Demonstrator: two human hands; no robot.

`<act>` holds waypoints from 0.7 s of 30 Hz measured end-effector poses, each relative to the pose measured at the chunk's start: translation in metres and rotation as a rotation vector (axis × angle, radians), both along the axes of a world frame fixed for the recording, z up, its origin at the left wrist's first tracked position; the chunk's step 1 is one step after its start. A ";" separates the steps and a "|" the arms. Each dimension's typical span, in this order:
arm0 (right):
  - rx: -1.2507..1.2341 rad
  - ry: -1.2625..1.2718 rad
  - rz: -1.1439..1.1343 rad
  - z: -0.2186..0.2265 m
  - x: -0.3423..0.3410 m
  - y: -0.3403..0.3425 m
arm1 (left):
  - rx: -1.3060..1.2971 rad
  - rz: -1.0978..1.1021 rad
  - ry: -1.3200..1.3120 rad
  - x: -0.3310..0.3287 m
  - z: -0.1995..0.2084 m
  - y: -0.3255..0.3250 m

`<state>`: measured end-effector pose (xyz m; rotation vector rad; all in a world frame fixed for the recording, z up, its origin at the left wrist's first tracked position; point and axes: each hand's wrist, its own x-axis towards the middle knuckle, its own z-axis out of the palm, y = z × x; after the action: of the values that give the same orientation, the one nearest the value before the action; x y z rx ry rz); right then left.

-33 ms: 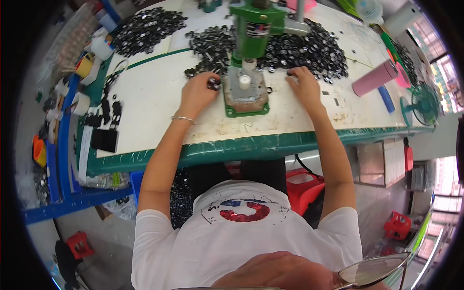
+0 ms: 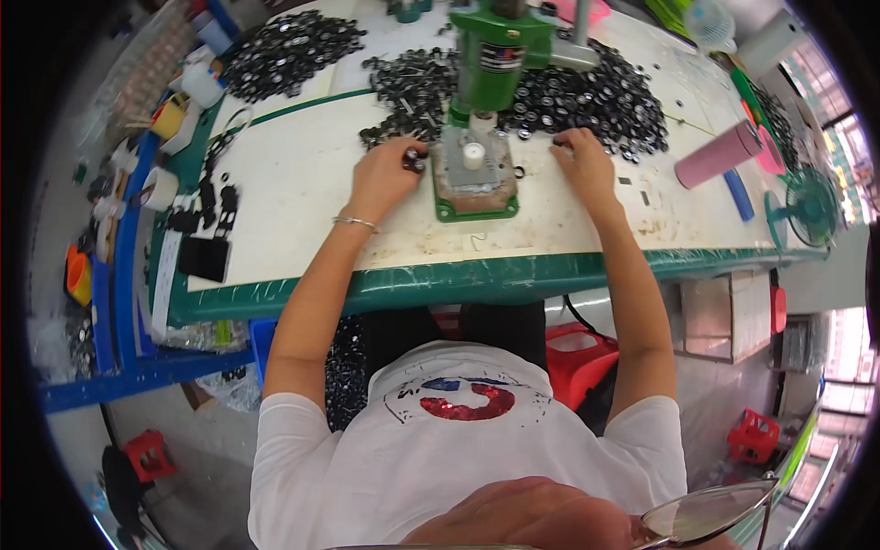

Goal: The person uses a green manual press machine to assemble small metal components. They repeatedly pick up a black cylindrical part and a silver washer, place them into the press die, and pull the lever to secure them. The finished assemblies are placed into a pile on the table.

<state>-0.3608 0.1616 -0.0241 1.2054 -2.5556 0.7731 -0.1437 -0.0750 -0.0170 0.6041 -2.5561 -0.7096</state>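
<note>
A green bench press (image 2: 495, 78) stands in front of me, with a white round peg (image 2: 473, 156) on its grey bed plate. To the left of its base, my left hand (image 2: 385, 179) is closed round a few small black, shiny round parts (image 2: 414, 161). My right hand (image 2: 588, 172) is on the other side of the press, at the near edge of the right-hand pile of black ring-shaped parts (image 2: 587, 101). Its fingers are drawn together; something small and dark shows at the tips, too small to name. A single black ring (image 2: 519, 171) lies beside the press base.
More black parts are heaped behind the press (image 2: 412, 82) and at the far left (image 2: 289, 55). A pink tumbler (image 2: 718, 156), a blue stick-like object (image 2: 738, 194) and a small green fan (image 2: 807, 206) are at right. A dark phone (image 2: 203, 258) lies near the left table edge (image 2: 385, 289).
The whole scene sits slightly farther right in the picture. Both hands keep nearly the same places relative to the press and the piles.
</note>
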 end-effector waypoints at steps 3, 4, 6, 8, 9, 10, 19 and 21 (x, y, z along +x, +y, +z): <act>0.001 0.034 -0.036 -0.002 -0.005 -0.004 | -0.066 0.028 -0.021 0.006 -0.004 -0.005; 0.017 0.034 -0.044 0.001 -0.005 -0.004 | -0.060 0.049 -0.031 0.005 -0.003 -0.003; 0.003 0.019 -0.053 0.001 -0.004 -0.008 | -0.060 0.076 -0.010 0.007 -0.006 -0.005; -0.050 0.001 -0.071 -0.001 -0.009 -0.007 | 0.027 0.144 -0.043 0.007 0.008 0.000; -0.135 -0.058 -0.038 -0.003 -0.011 -0.007 | 0.071 0.175 -0.061 0.007 0.014 0.002; -0.219 -0.123 -0.003 -0.002 -0.008 -0.009 | 0.091 0.190 -0.048 0.006 0.017 0.002; -0.380 -0.817 0.358 0.055 0.067 -0.046 | -0.196 -0.051 0.033 -0.002 -0.001 -0.012; -0.337 -0.820 0.344 0.049 0.072 -0.057 | -0.232 -0.014 0.050 -0.002 -0.006 -0.015</act>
<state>-0.2888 0.1046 0.0248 1.4271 -2.5933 2.0415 -0.1461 -0.0903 -0.0232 0.4849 -2.5493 -0.4178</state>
